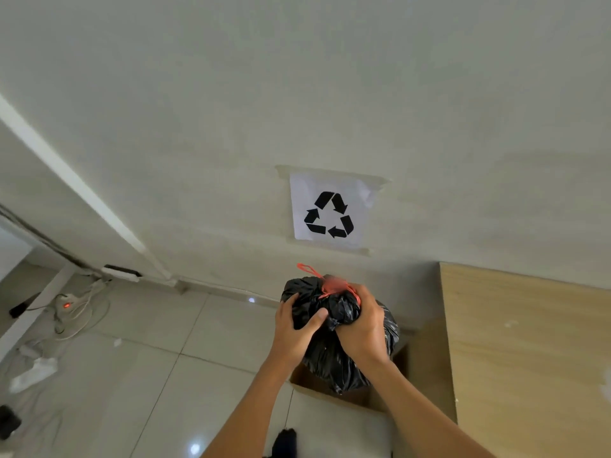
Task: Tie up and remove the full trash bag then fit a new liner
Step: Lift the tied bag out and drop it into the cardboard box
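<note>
Holding the black trash bag [334, 352] up over a cardboard box [373, 396], we grip it near its gathered top with both hands. Our left hand [296, 328] wraps the bag's left side, thumb pressed across the front and fingers curled round the far side. Our right hand [362, 328] closes tightly round the bunched neck of the bag, fingers folded over the plastic. A red drawstring [325, 282] is cinched at the top of the bag, one loop sticking up and to the left, and strands of it run down by our right knuckles; we cannot tell whether the right fingers also pinch the string. The bag's lower end hangs just inside the open mouth of the box, which stands on the tiled floor [185, 375] against a light wooden cabinet [529, 358] on the right.

On the white wall [297, 94] above the bag, a sheet of paper with a black recycling symbol [329, 214] is taped up. Off to the left, a power strip [67, 304] with a glowing red switch lies on the floor among loose cables, and some crumpled white scraps [33, 373] lie nearer to us.
</note>
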